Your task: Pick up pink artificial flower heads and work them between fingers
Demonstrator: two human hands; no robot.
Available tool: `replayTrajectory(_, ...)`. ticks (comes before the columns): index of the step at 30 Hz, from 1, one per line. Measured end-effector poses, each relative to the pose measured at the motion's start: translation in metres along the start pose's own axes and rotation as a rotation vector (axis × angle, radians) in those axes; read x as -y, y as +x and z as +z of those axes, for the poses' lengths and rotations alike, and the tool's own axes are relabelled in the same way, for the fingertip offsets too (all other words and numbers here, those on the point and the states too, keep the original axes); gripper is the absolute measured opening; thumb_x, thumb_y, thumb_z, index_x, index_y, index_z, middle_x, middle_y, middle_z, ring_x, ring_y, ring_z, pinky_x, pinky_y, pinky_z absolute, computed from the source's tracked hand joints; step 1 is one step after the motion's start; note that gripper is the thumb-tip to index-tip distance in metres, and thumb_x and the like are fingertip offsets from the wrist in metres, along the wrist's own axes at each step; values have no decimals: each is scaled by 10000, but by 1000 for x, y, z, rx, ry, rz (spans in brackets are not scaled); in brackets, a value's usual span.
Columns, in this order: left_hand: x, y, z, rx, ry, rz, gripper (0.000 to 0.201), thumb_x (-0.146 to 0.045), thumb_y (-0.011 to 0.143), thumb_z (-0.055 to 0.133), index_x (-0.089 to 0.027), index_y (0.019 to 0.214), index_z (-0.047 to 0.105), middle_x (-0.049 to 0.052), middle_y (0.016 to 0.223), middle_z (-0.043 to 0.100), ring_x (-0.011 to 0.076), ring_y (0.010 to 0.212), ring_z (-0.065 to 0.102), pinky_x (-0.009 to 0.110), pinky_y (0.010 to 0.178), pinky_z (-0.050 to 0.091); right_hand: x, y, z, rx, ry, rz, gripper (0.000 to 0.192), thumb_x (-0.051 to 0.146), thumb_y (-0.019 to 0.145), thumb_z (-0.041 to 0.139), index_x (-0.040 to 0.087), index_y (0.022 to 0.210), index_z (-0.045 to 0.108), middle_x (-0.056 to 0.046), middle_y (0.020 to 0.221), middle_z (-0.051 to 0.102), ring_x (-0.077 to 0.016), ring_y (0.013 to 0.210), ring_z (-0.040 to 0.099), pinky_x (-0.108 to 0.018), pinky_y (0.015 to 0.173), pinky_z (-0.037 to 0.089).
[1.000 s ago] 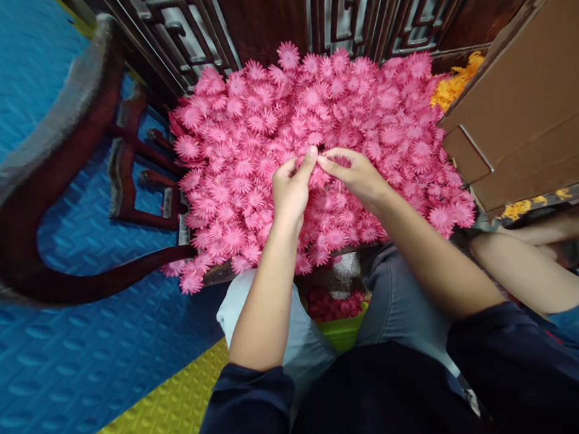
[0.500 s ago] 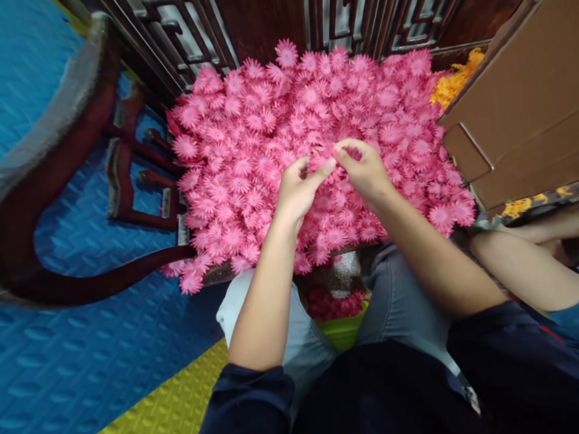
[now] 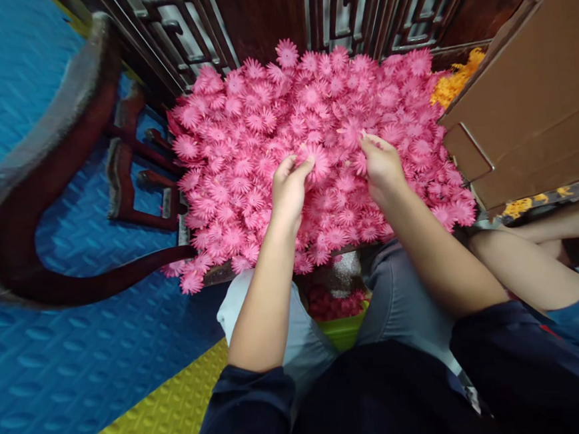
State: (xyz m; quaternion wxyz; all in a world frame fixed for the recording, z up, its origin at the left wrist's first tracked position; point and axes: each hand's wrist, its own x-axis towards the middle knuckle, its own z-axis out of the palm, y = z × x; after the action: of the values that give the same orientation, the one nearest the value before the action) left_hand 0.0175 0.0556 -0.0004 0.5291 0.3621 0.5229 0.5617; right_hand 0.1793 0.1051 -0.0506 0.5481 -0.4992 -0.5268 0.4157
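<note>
My left hand (image 3: 288,187) is closed, pinching a pink artificial flower (image 3: 318,164) between thumb and fingers. To the right and a little higher, my right hand (image 3: 383,164) is also closed, with a second pink flower piece (image 3: 350,133) at its fingertips. Its petals look slightly blurred. A gap separates the two hands. Both are just above a wide heap of similar pink flowers (image 3: 239,184), which covers most of the wooden seat beneath. Whatever lies under my palms is hidden.
A curved dark wooden armrest (image 3: 13,212) stands at the left, a carved backrest (image 3: 261,18) behind the heap. At the right are a cardboard box (image 3: 531,97), orange flowers (image 3: 459,80) and another person's arm (image 3: 528,262). A green container (image 3: 343,333) with pink pieces sits between my knees.
My hands have moved apart, the right one shifting right. Earlier they met over one pink bunch; now each holds a separate pink flower piece.
</note>
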Motion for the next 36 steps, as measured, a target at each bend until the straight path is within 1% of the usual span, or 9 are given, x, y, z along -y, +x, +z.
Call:
replayTrajectory(4, -1, 1, -2, -86, 9, 12, 138, -195, 725, 643, -195, 651, 526, -32, 671, 531, 107, 670, 509, 222, 671, 381, 22, -5, 2, -181, -57, -40, 255, 394, 711, 711, 200, 863, 649, -40, 935, 655, -173, 892, 609, -369, 845, 502)
replayTrajectory(6, -1, 2, -2, -95, 6, 8, 131, -167, 717, 641, -197, 652, 530, -32, 669, 536, 103, 666, 511, 216, 668, 391, 36, -11, 8, -135, -121, -103, 230, 345, 683, 742, 195, 836, 657, -37, 940, 666, -177, 933, 608, -377, 921, 470)
replayTrajectory(10, -2, 3, -1, -81, -27, 14, 130, -144, 707, 657, -191, 659, 545, -34, 648, 544, 89, 656, 519, 204, 687, 420, 56, -27, 23, 57, -176, -147, 237, 379, 715, 716, 195, 859, 676, -45, 961, 678, -180, 963, 608, -366, 957, 449)
replayTrajectory(15, -2, 3, 0, -116, -111, 9, 144, -94, 692, 666, -180, 675, 552, -49, 644, 554, 68, 639, 537, 205, 736, 447, 73, -41, 29, -13, -295, -278, 194, 365, 755, 691, 213, 876, 695, -42, 929, 661, -182, 945, 590, -370, 946, 445)
replayTrajectory(21, 4, 3, -2, -29, -141, -52, 257, -291, 658, 778, -181, 666, 546, -39, 641, 582, 72, 644, 561, 198, 677, 443, 66, -37, 29, 158, -357, -262, 179, 327, 731, 723, 224, 877, 730, -29, 846, 644, -177, 834, 580, -371, 866, 469)
replayTrajectory(26, 3, 5, -3, 80, -141, -127, 291, -444, 704, 723, -181, 721, 599, 1, 667, 620, 85, 611, 555, 199, 578, 435, 61, -35, 27, 92, -402, -254, 197, 283, 721, 734, 219, 907, 738, -37, 852, 634, -178, 825, 573, -361, 847, 468)
replayTrajectory(29, 1, 5, -3, 89, -189, -174, 196, -347, 720, 704, -180, 711, 600, -2, 662, 612, 76, 572, 525, 188, 528, 408, 60, -36, 26, 40, -463, -254, 178, 275, 743, 713, 203, 903, 744, -46, 844, 626, -178, 809, 571, -356, 825, 470)
replayTrajectory(32, -2, 5, -4, 91, -238, -221, 91, -205, 692, 673, -180, 688, 586, -22, 647, 594, 65, 548, 504, 181, 522, 397, 58, -36, 25, 55, -504, -253, 158, 269, 768, 686, 201, 897, 747, -48, 847, 632, -173, 799, 575, -345, 810, 471)
replayTrajectory(36, -3, 7, -6, 68, -252, -293, 90, -188, 665, 646, -193, 711, 570, -29, 641, 590, 76, 536, 504, 209, 536, 397, 54, -33, 25, 82, -519, -243, 152, 269, 788, 660, 191, 882, 750, -57, 834, 639, -173, 777, 581, -332, 775, 475)
